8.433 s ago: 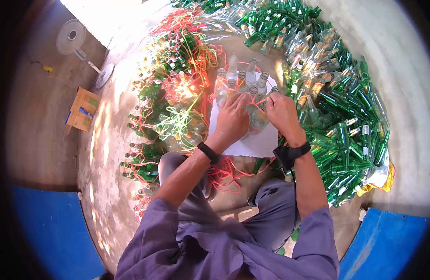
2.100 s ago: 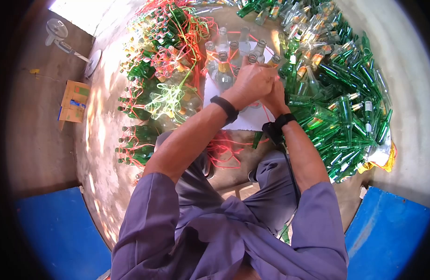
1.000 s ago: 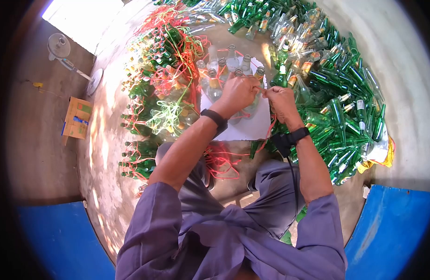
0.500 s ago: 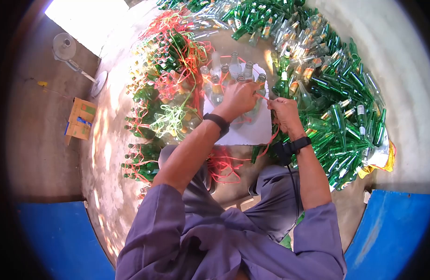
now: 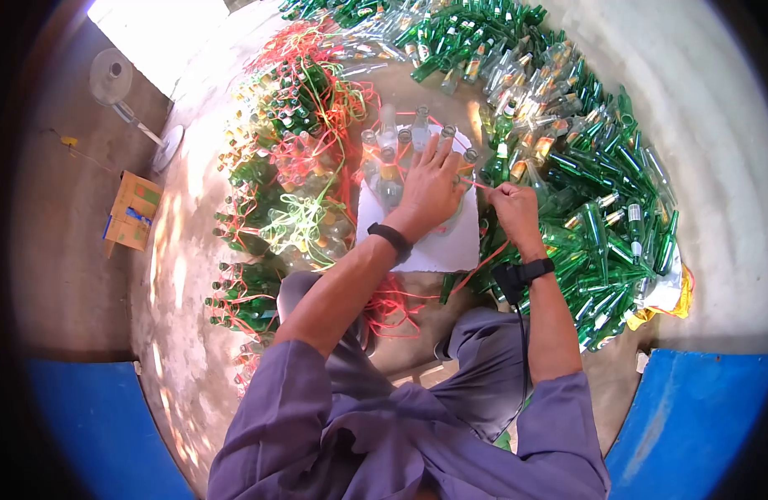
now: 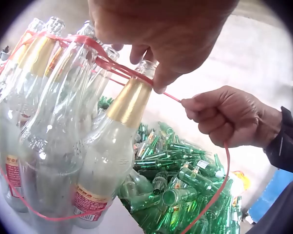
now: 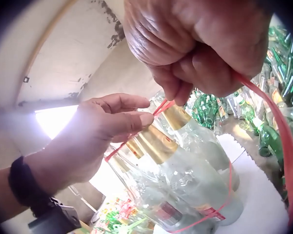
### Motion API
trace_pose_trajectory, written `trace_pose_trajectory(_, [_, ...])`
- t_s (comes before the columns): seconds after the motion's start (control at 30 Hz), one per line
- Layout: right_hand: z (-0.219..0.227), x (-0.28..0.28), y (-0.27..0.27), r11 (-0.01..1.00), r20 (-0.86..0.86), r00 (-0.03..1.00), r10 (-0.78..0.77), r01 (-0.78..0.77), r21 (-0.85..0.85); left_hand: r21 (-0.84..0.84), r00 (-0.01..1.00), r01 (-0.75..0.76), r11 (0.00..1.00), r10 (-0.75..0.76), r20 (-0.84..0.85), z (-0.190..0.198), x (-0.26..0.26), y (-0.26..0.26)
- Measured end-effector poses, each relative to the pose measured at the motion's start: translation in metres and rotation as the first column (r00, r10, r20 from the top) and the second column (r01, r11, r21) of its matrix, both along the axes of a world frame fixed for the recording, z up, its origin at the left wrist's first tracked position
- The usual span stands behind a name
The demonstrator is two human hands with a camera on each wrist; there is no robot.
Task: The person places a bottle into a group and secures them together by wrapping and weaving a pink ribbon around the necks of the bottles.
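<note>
Clear glass bottles [image 6: 49,146] stand upright in a tight group on a white board [image 5: 434,260], several with gold neck foil. A red plastic strap [image 6: 105,58] runs around their necks, and another red loop circles the bodies lower down. My left hand [image 5: 430,187] lies over the bottle tops with its fingers extended. Its thumb [image 7: 145,119] presses at the strap beside a gold-foiled neck. My right hand [image 5: 515,208] pinches the strap's end off to the right, and a thin stretch runs straight between the hands. The loose tail [image 6: 214,197] hangs below the right fist.
A large heap of green and clear bottles [image 5: 600,225] covers the floor on the right. Bundled bottles with red and green straps [image 5: 305,221] stand on the left. Loose red strap [image 5: 392,304] lies by my feet. A fan [image 5: 112,77] and cardboard box [image 5: 134,211] are farther left.
Earlier both hands worked close together at the bottle necks. Now the right hand has drawn away to the right with the strap, and the left hand's fingers have spread out over the tops.
</note>
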State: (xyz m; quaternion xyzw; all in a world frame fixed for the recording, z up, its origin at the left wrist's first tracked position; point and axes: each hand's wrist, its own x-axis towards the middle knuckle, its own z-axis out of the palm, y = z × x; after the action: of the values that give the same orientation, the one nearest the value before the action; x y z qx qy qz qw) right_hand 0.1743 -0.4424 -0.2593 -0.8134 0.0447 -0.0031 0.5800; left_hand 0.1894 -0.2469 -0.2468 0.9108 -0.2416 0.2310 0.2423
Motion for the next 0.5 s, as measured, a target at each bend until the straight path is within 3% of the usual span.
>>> trace_pose_trajectory(0.07, [0.006,0.001,0.002,0.972,0.298,0.954,0.045,0.027,-0.232,-0.014,0.999,-0.048,0.999,0.048,-0.018,0.001,0.001,-0.001])
trace_pose_trajectory(0.13, [0.014,0.007,0.004,0.955,0.35,0.935,0.062,0.046,-0.294,-0.033,0.989,-0.019,0.999,0.014,-0.15,0.003,0.002,-0.002])
trace_pose_trajectory(0.2, [0.023,0.02,0.005,0.935,0.406,0.91,0.082,0.071,-0.348,-0.024,0.991,-0.028,0.999,0.025,-0.13,0.004,0.003,-0.005])
trace_pose_trajectory(0.27, [0.029,0.038,0.009,0.881,0.607,0.767,0.207,0.123,-0.456,-0.006,0.993,-0.036,0.999,0.035,-0.114,0.004,0.002,-0.007])
trace_pose_trajectory(0.37, [0.034,0.065,0.016,0.85,0.652,0.709,0.27,0.143,-0.507,0.014,0.992,-0.039,0.999,0.04,-0.124,0.006,0.002,-0.008])
trace_pose_trajectory(0.5, [0.021,0.1,0.015,0.837,0.606,0.726,0.325,0.078,-0.542,-0.035,0.998,-0.029,0.999,0.027,-0.054,0.005,0.003,-0.008])
